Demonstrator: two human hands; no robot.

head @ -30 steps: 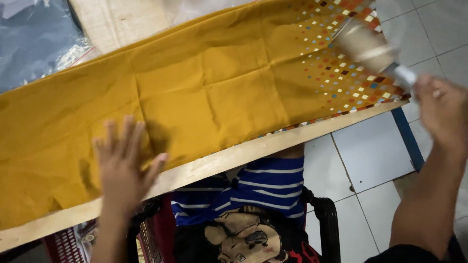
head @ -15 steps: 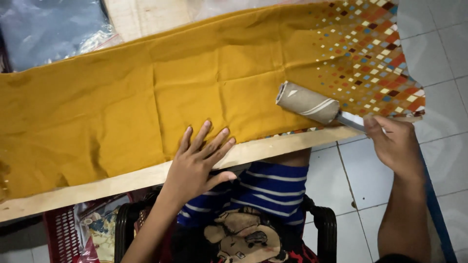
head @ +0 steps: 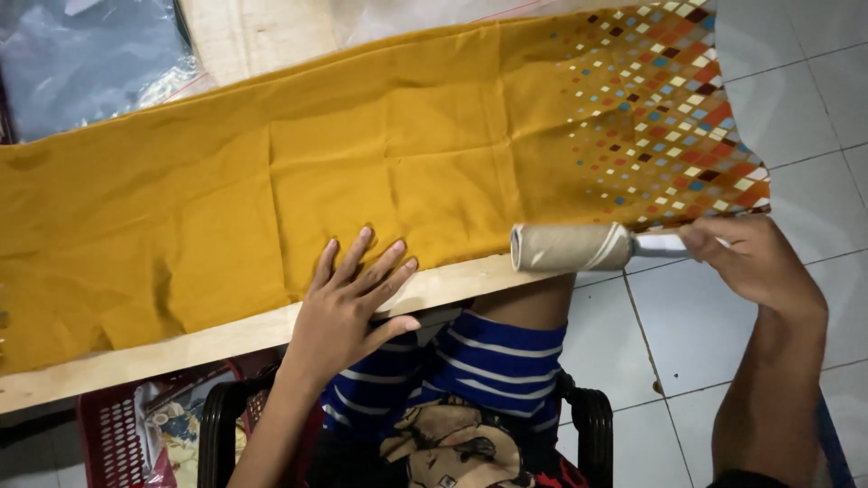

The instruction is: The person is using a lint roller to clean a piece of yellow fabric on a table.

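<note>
Gripping one lint roller [head: 570, 248] by its handle, your right hand [head: 755, 264] holds it at the near edge of the surface [head: 226, 336], roller head touching the hem of one mustard cloth [head: 271, 199]. Your left hand [head: 348, 303] is flat, five fingers spread, grasping nothing, pressing that cloth's near edge. One patterned end hangs off right. One red basket [head: 113, 434] below, one clear bag [head: 90, 63] top left.

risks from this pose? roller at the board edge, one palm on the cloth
1. The lint roller sits at the wooden board's edge; it may run off the mustard cloth.
2. Only the left hand pins the cloth; rolling could bunch it.
3. The patterned end overhangs the board and could drag the cloth down.
</note>
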